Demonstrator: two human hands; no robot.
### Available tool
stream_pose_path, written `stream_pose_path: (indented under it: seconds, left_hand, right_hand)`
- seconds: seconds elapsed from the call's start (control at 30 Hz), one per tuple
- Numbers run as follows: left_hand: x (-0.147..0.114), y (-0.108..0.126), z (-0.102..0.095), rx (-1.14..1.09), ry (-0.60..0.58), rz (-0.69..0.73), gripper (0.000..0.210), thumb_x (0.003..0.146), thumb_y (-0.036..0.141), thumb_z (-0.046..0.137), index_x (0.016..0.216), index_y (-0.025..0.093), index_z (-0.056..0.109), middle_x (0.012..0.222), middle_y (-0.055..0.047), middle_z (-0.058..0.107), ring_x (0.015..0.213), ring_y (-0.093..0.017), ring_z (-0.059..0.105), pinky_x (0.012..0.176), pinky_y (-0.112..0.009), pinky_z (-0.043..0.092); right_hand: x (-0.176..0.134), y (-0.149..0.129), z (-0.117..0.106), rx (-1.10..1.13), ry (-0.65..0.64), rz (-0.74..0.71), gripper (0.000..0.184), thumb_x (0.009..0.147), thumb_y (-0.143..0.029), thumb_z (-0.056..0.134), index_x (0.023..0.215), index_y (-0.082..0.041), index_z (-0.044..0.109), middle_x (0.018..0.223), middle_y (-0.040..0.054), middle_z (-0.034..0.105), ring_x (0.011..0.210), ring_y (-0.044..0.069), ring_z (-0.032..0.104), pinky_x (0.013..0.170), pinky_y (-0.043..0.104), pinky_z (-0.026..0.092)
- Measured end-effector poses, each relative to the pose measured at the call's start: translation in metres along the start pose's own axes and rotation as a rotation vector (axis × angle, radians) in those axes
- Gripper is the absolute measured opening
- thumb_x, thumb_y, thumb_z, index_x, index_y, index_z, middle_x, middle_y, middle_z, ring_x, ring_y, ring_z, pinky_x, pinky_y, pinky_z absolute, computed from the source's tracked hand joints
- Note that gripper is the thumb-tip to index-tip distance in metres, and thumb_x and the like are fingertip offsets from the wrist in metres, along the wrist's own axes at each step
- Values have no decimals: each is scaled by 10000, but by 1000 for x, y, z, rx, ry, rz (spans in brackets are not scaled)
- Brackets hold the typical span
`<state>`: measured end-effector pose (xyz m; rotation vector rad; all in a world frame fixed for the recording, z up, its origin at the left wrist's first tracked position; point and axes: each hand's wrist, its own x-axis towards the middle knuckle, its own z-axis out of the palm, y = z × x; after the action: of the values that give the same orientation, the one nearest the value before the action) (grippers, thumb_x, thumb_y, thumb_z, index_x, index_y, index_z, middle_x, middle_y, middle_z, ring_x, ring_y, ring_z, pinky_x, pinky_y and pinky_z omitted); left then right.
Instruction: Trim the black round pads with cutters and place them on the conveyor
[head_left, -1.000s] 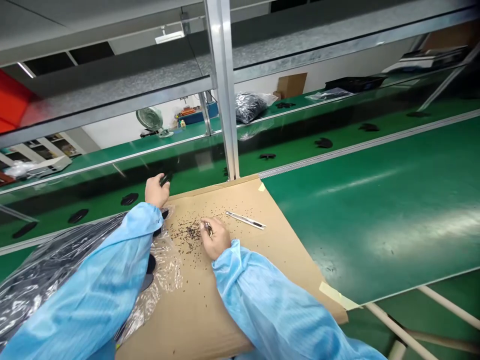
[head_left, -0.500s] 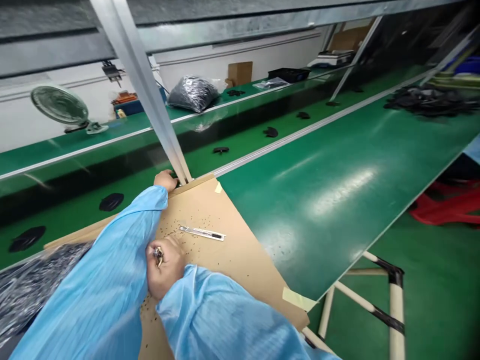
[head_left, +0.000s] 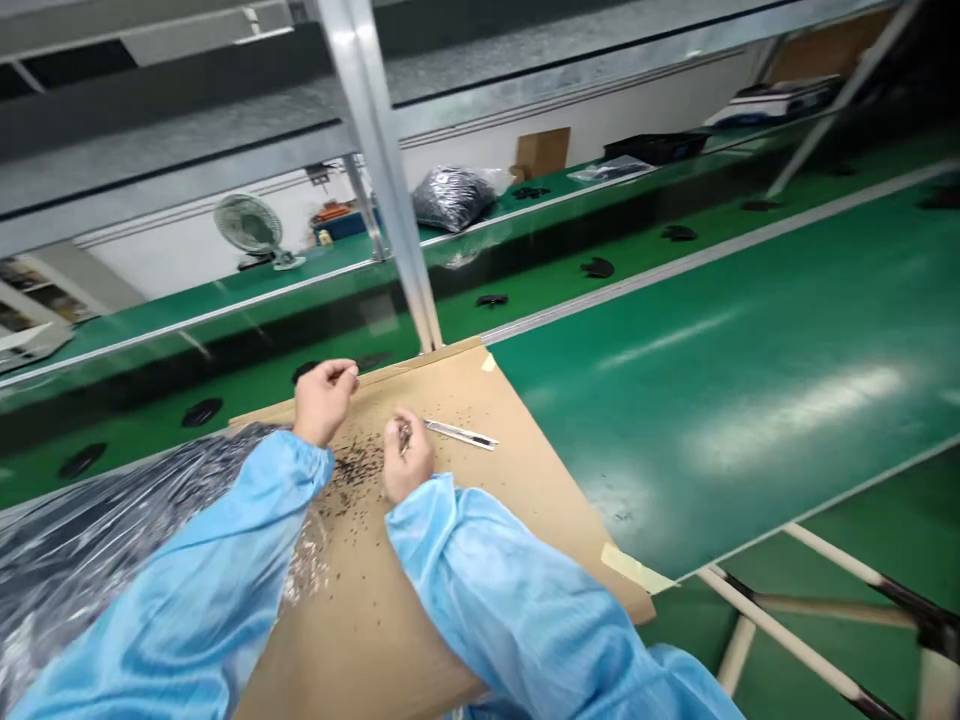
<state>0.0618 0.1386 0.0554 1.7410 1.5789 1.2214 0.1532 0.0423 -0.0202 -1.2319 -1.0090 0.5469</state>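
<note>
My left hand (head_left: 326,402) is raised at the back edge of the cardboard sheet (head_left: 555,510), thumb and fingers pinched together. Whatever lies between them is too small or hidden to make out. A dark piece (head_left: 304,372) shows just behind this hand, over the belt. My right hand (head_left: 409,458) is closed in a fist around a small metallic tool (head_left: 405,437), mostly hidden by the fingers. Beside it lies a slim utility knife (head_left: 461,435) on the cardboard. Many tiny black scraps (head_left: 356,465) are scattered between my hands.
A clear plastic bag of dark parts (head_left: 135,530) lies at the left. Several black pieces rest along the green conveyor belt (head_left: 540,290) behind the metal post (head_left: 397,190). A filled bag (head_left: 454,198) and a fan (head_left: 250,228) stand on the back shelf.
My left hand has come back from the belt beside the post to the cardboard's edge, fingers now pinched. My right hand stays closed. The view has swung left.
</note>
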Motion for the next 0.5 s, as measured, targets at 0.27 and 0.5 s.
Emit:
stream_pose_path:
  seconds: [0.27,0.5]
  left_hand:
    - [-141,-28,-45,-181,198,88,119,708,284,720,797,206,706,860,-62,666,842,-182,615,814,-279,474]
    - [-149,-52,-55,-714,302,-158,342,757,435,684,982,201,578,839,-19,611,664,-107,572,565,-206,451]
  right_hand:
    - [-20,-15,-5,228,-359,-17,290,800,-364,574,1014,-173,618,874,50,661,738,160,597,707,283,481]
    - [-15,-21,-14,174,-597,-35,105,710,-270,530,768,-187,559,604,-42,472,546,111,423,555,245,360]
